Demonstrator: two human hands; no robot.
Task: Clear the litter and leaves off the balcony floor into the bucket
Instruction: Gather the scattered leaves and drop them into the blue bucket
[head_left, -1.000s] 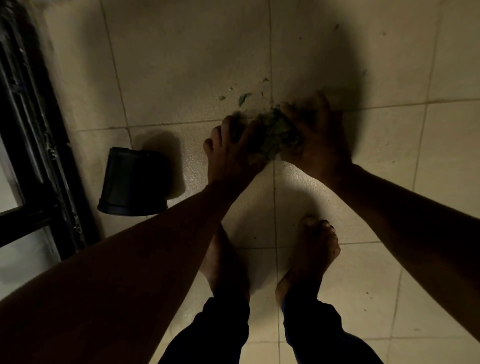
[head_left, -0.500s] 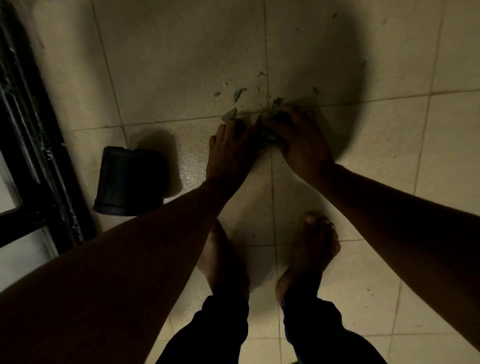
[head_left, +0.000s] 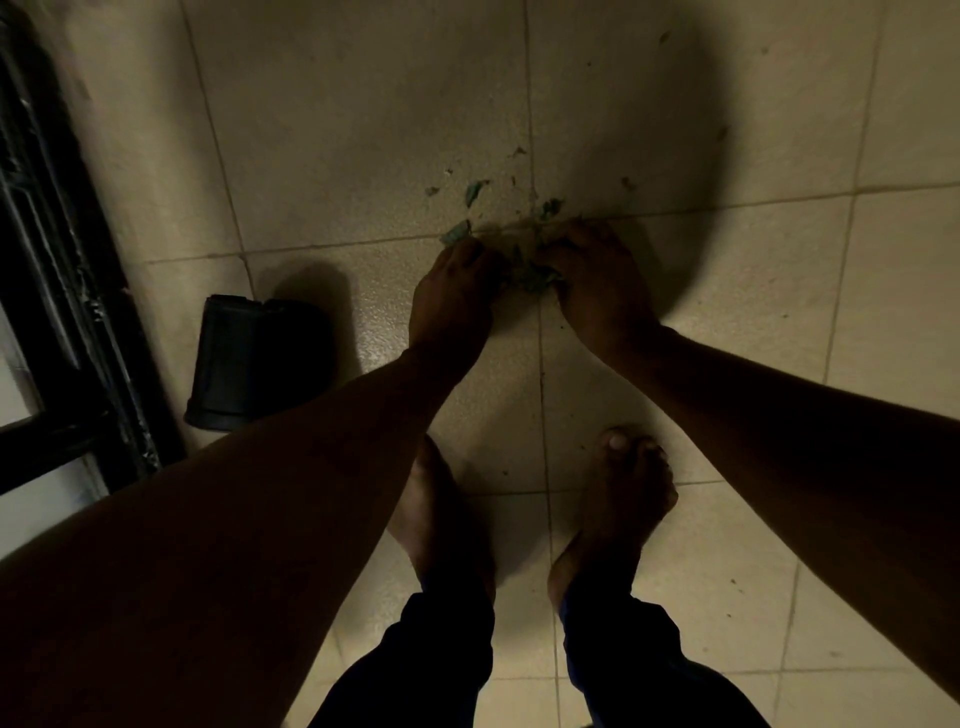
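The leaf pile (head_left: 524, 270) lies on the floor tiles (head_left: 363, 130) directly between my two hands. My left hand (head_left: 454, 299) closes in on it from one side, fingers curled around the near edge of the pile. My right hand (head_left: 597, 288) does the same from the other side, fingers curled down over the pile. Both hands grasp the same clump; it is not yet off the floor, as far as the dim light shows.

Just beyond my fingertips, loose scraps (head_left: 475, 189) lie scattered on the tile, apart from the clump. A few smaller flecks lie farther out past my right hand. These need a second pass.

The bucket (head_left: 254, 364) sits on the floor to the left of my left hand, near but not touching it. It appears to lie tipped on its side, with its wider rim toward me. I cannot tell whether anything is in it.

Beyond the bucket, a dark railing (head_left: 62, 260) runs along the left edge. My bare feet (head_left: 618, 499) stand on the tiles below my hands.

Judgement: the task is at the gathering step. The main clump is in hand; transfer to the bucket and collection of the scattered scraps remain.
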